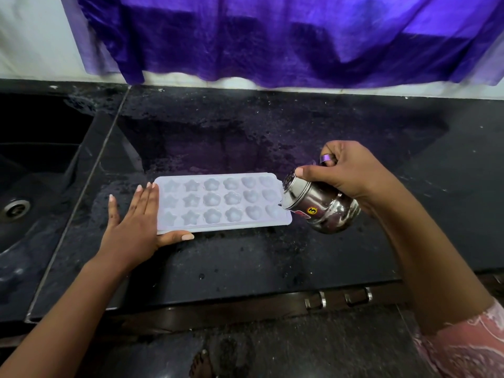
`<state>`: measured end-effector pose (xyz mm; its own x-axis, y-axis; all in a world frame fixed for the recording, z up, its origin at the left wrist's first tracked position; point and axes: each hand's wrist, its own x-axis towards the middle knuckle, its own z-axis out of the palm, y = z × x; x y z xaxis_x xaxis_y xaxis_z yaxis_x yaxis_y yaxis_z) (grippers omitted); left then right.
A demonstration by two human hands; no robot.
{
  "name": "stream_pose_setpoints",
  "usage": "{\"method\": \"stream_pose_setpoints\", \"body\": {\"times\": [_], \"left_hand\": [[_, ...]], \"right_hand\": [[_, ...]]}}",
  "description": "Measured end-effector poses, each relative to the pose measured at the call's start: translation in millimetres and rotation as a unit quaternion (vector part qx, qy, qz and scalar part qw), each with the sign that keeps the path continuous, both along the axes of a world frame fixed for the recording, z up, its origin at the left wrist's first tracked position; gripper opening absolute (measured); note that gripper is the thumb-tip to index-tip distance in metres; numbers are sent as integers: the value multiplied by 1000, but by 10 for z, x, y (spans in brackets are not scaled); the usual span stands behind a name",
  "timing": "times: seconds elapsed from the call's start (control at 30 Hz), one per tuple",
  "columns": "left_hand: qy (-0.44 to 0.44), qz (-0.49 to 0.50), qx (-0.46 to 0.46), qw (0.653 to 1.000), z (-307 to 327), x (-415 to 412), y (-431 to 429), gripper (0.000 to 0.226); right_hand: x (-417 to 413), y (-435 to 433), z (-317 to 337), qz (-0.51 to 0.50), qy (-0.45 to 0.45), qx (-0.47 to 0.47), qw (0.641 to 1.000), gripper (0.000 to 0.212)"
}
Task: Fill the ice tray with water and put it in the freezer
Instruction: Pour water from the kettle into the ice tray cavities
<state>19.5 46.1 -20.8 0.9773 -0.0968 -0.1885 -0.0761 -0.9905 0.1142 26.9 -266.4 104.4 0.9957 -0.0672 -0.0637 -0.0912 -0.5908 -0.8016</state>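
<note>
A pale plastic ice tray with star, flower and heart shaped cups lies flat on the black stone counter. My left hand lies flat against the tray's left end, fingers straight, thumb along its near edge. My right hand grips a small steel jug by its handle and tilts it so its mouth hangs over the tray's right end. No stream of water is visible.
A black sink with a round drain sits at the left. A purple cloth hangs over the wall behind the counter. Cabinet handles show below the counter's front edge. A bare foot stands on the floor.
</note>
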Motion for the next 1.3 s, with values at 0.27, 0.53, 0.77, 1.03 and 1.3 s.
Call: {"method": "stream_pose_setpoints", "body": {"times": [0.27,0.53,0.77,1.03,1.3], "left_hand": [[-2,4,-13,1000,7,-9,-9,145],[-4,5,-22,1000,13,-16,-6,144],[3,6,-10,1000,23,-13,-11,145],[5,6,-5,1000,24,-10,-13,144],[6,5,-8,1000,35,-6,-24,147]], "right_hand": [[-17,15,77,-1,1,-14,1000,46],[-32,21,118,2,-5,-26,1000,46],[-16,20,126,3,-12,-25,1000,45],[-1,16,144,5,-15,-34,999,45],[17,4,157,5,-36,-45,998,47]]}}
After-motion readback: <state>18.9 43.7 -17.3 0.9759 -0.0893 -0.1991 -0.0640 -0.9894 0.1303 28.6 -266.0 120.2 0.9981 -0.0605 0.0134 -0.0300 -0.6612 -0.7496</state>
